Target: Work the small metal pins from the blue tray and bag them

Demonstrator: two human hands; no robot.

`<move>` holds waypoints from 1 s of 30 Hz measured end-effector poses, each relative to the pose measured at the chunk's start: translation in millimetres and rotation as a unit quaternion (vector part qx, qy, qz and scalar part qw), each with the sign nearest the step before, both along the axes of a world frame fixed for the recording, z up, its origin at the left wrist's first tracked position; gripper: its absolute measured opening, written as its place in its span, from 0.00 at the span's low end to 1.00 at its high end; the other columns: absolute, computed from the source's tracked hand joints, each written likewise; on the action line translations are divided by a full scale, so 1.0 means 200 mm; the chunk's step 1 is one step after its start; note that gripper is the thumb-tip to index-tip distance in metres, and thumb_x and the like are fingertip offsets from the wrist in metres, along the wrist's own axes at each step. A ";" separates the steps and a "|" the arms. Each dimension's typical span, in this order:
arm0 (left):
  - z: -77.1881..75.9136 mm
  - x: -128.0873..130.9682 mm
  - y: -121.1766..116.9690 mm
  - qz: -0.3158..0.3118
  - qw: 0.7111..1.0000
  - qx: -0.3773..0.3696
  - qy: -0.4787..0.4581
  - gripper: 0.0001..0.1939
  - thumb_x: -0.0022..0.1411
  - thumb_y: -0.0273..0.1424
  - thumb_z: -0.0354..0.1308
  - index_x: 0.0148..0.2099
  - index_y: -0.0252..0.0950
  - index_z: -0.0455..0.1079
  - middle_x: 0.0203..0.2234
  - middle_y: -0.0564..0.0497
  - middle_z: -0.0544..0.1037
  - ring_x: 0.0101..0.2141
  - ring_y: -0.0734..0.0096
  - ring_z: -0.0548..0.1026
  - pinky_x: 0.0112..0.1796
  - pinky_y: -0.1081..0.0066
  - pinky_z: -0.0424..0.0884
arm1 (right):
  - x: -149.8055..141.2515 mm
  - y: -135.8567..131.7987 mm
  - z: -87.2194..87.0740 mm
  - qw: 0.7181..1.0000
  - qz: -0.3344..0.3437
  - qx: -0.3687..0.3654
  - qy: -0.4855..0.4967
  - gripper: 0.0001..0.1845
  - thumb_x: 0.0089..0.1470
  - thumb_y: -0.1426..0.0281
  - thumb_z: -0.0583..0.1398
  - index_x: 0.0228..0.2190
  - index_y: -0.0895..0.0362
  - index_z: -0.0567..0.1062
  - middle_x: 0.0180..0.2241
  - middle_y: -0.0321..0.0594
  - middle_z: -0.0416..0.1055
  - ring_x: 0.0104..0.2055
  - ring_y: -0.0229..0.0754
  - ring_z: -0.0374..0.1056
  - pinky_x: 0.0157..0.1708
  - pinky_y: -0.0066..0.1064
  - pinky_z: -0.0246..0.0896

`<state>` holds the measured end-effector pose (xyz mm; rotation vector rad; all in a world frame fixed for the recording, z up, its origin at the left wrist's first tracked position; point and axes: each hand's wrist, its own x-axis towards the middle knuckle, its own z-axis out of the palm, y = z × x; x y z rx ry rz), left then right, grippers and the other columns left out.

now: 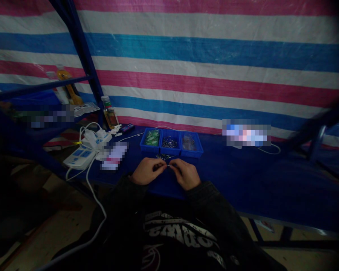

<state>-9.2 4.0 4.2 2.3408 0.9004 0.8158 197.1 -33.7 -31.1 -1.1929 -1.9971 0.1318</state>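
Close together over the front of the blue table, my left hand and my right hand are both closed in a pinch. Between their fingertips is a small thin metal piece, too small to name for certain. Just beyond my fingers lies a loose pile of similar slim metal pieces. Behind it stand three joined blue bins: the left bin holds green pieces, the middle bin slim metal pieces, the right bin clear plastic-looking pieces.
At left are a white power strip with plugs and cables, a blurred-out phone-like screen and a bottle. A blue frame post rises there. Another blurred bright screen stands at back right, before a striped sheet.
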 end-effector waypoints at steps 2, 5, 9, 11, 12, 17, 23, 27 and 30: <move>0.00 0.00 0.00 -0.003 1.000 -0.003 -0.002 0.09 0.67 0.32 0.58 0.39 0.34 0.78 0.25 0.53 0.78 0.25 0.76 0.71 0.29 0.76 0.64 | 0.00 0.00 0.00 1.000 -0.004 0.000 -0.004 0.07 0.65 0.71 0.55 0.40 0.53 0.74 0.39 0.40 0.78 0.40 0.43 0.76 0.41 0.31 0.66; 0.00 0.00 0.00 0.000 1.000 -0.004 -0.007 0.09 0.67 0.32 0.57 0.39 0.34 0.78 0.25 0.53 0.78 0.25 0.76 0.71 0.29 0.76 0.63 | 0.00 0.00 0.01 1.000 -0.013 -0.006 -0.006 0.07 0.66 0.70 0.55 0.38 0.53 0.74 0.37 0.40 0.78 0.38 0.43 0.75 0.40 0.30 0.66; -0.01 0.00 0.00 0.004 1.000 -0.004 -0.005 0.09 0.67 0.32 0.57 0.39 0.34 0.78 0.25 0.54 0.78 0.25 0.76 0.71 0.28 0.76 0.63 | 0.00 -0.01 0.02 1.000 -0.016 -0.009 -0.001 0.08 0.67 0.69 0.55 0.39 0.52 0.75 0.37 0.40 0.78 0.39 0.43 0.75 0.41 0.31 0.67; 0.00 0.00 0.00 0.007 1.000 -0.005 -0.002 0.10 0.67 0.33 0.57 0.39 0.34 0.78 0.24 0.54 0.77 0.24 0.76 0.71 0.28 0.77 0.63 | 0.00 -0.01 0.02 1.000 -0.009 -0.005 0.007 0.08 0.66 0.69 0.56 0.42 0.52 0.75 0.40 0.41 0.78 0.40 0.44 0.76 0.41 0.32 0.67; 0.00 0.00 0.00 0.009 1.000 -0.005 0.000 0.10 0.67 0.33 0.57 0.38 0.34 0.77 0.24 0.54 0.77 0.24 0.76 0.71 0.27 0.77 0.63 | 0.00 -0.01 0.02 1.000 -0.007 -0.003 0.009 0.08 0.66 0.69 0.56 0.43 0.53 0.74 0.41 0.41 0.78 0.40 0.44 0.76 0.41 0.32 0.67; 0.00 0.00 0.00 0.005 1.000 -0.006 0.004 0.09 0.67 0.32 0.58 0.38 0.34 0.77 0.25 0.53 0.78 0.24 0.76 0.71 0.28 0.77 0.63 | 0.00 -0.01 0.03 1.000 -0.010 -0.007 -0.001 0.09 0.67 0.70 0.54 0.38 0.53 0.74 0.36 0.40 0.77 0.38 0.43 0.75 0.40 0.30 0.66; 0.00 0.00 0.00 0.008 1.000 -0.008 0.000 0.09 0.67 0.31 0.57 0.38 0.34 0.77 0.25 0.53 0.78 0.25 0.75 0.72 0.28 0.77 0.63 | 0.00 -0.01 0.02 1.000 -0.017 -0.007 0.007 0.05 0.65 0.69 0.57 0.40 0.53 0.73 0.37 0.39 0.78 0.36 0.42 0.75 0.38 0.30 0.65; 0.01 0.00 0.00 0.004 1.000 -0.011 -0.004 0.08 0.67 0.31 0.57 0.38 0.34 0.77 0.25 0.54 0.78 0.24 0.76 0.71 0.29 0.76 0.63 | 0.00 -0.01 0.02 1.000 -0.013 -0.005 0.000 0.05 0.65 0.69 0.56 0.38 0.53 0.73 0.36 0.39 0.77 0.36 0.42 0.75 0.38 0.30 0.65; 0.01 0.00 -0.01 0.001 1.000 -0.012 -0.006 0.09 0.68 0.31 0.57 0.38 0.34 0.76 0.24 0.54 0.77 0.24 0.76 0.71 0.29 0.76 0.63 | 0.00 0.00 0.03 1.000 -0.021 -0.008 -0.005 0.07 0.66 0.70 0.55 0.37 0.53 0.73 0.36 0.39 0.77 0.38 0.42 0.74 0.39 0.29 0.64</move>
